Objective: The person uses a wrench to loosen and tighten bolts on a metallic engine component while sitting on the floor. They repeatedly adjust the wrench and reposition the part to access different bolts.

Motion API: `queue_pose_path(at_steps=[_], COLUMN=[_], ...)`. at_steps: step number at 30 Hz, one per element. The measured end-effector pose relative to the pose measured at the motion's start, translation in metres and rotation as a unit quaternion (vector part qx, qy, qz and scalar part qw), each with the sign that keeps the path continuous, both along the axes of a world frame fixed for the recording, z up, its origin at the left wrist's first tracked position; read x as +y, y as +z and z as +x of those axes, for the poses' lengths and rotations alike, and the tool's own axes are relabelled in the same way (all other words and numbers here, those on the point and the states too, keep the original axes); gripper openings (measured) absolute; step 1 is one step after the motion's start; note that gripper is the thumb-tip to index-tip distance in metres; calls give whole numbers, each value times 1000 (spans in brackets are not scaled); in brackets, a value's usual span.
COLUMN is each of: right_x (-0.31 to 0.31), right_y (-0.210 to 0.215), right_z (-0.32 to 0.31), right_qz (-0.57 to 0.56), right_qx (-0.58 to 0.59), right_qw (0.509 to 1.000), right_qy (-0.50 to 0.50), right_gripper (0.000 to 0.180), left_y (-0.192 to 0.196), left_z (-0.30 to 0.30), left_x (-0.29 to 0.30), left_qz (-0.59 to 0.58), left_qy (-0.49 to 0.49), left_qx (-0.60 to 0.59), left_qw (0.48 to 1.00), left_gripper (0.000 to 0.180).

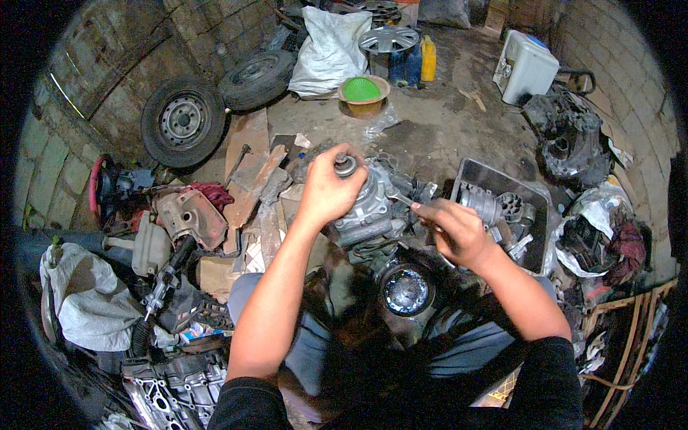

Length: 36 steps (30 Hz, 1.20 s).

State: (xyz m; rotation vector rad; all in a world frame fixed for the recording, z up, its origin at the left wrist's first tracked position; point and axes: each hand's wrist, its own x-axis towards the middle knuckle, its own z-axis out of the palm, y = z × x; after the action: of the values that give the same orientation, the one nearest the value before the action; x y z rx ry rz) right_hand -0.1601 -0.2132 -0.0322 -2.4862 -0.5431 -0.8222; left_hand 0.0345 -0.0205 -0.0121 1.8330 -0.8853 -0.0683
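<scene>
In front of me stands a grey metal gearbox housing [369,215], greasy, with bolt lugs around its edge. My left hand [332,188] is wrapped around a metal shaft [345,165] that rises at its upper left; the rounded shaft end shows above the fist. My right hand [460,231], on the right side of the housing, is closed around a wrench [402,198]. The wrench's far end reaches the housing's right edge; whether it sits on a bolt is too small to tell. Nearer me, between my knees, is a dark round part [407,288] with a shiny wet middle.
To the right, a black tray [539,264] holds metal gear parts [481,206]. A wheel [183,122] leans at the left wall, near a steering wheel [98,188]. Ahead are a green bowl [361,89] and a white sack [326,57]. An engine part [168,390] lies lower left.
</scene>
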Motion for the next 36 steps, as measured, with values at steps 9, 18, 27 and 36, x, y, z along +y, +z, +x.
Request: queue_pose_path(at_steps=[9,18,27,36], right_x=[-42,-44,-19,-49], right_y=[28,19,8,28], right_z=[23,87,128,80], right_qz=[-159,-257,-263,-151], right_qx=[50,-55,-165,-79], right_qw=[984,963,950,981], right_qy=[-64,-59,-37,-93], right_gripper=[55,26,21,42], left_y=[7,5,6,4], left_z=[-5,-4,-6,-3], left_x=[1,-1,4,2], left_qz=[10,2,-9,3], left_qy=[12,9,7,7], left_qx=[15,16,27,-3], left_qw=[1000,1000,1000,1000], left_gripper=[7,7,6,9])
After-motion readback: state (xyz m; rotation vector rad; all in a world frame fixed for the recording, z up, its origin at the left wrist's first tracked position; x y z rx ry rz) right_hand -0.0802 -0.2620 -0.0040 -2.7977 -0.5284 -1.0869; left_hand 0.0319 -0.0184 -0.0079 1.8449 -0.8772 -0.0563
